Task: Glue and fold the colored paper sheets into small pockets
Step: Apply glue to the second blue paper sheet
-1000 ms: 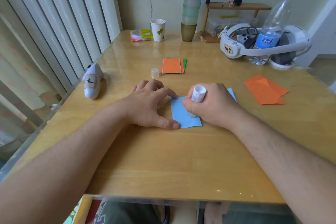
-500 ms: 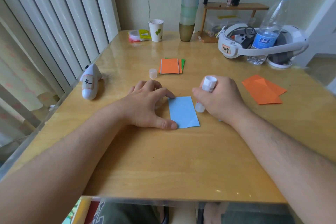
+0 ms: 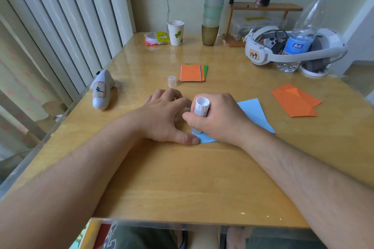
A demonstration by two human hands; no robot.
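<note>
Gluing the left edge of the blue paper sheet with the glue stick.

The right hand grips the stick, tip down on the sheet's near-left corner; the left hand lies spread, thumb and fingertips pinning that edge to the table. Best to run a thin, even line just inside the edge and keep the sheet pinned so it cannot skid. More sheets wait farther off, beside the cap.
</note>
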